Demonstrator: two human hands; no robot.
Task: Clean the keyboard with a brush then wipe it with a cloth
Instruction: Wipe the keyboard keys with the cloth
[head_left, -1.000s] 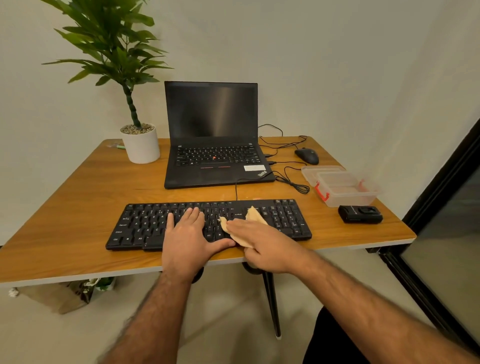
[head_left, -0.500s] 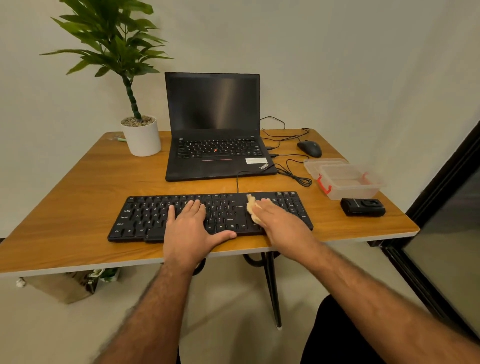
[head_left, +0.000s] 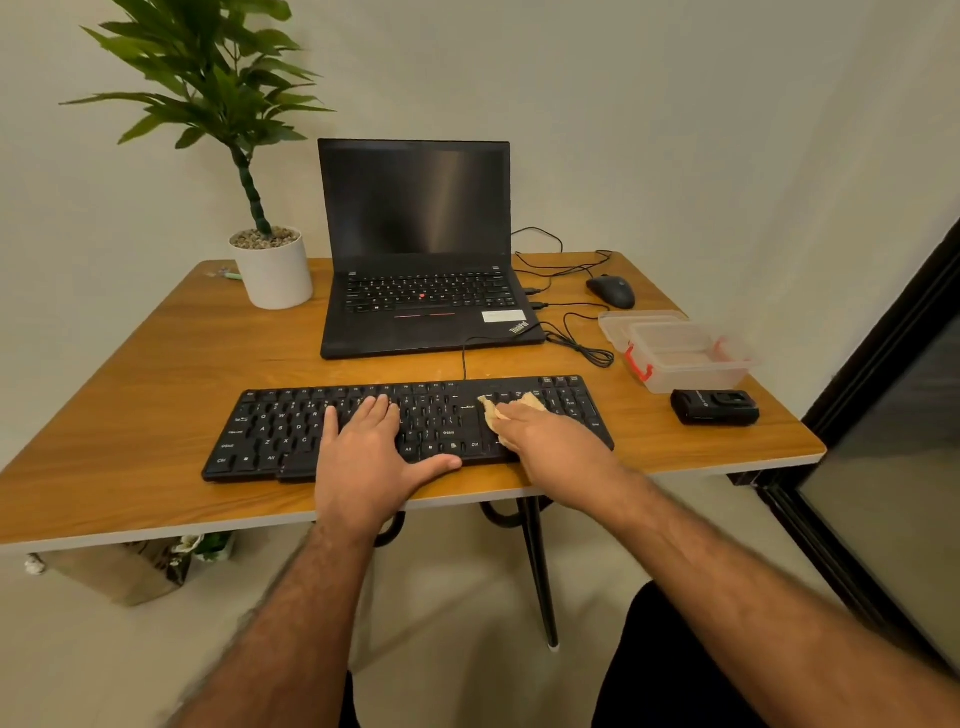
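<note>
Right hand (head_left: 545, 441) pressing tan cloth (head_left: 506, 405) onto keyboard (head_left: 291, 426), right-side keys (cloth bunched under fingers, grip partly hidden). Left hand (head_left: 363, 452) flat, fingers straight, on keyboard centre. Laptop (head_left: 415, 249) behind keyboard; black device (head_left: 714, 408) right of keyboard.

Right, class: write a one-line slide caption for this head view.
Left hand steadies the black keyboard while the right hand wipes it with a cloth.

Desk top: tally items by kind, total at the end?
Keyboard: 1
Cloth: 1
Laptop: 1
Mouse: 1
Potted plant: 1
Plastic box: 1
Small black device: 1
Total: 7
</note>
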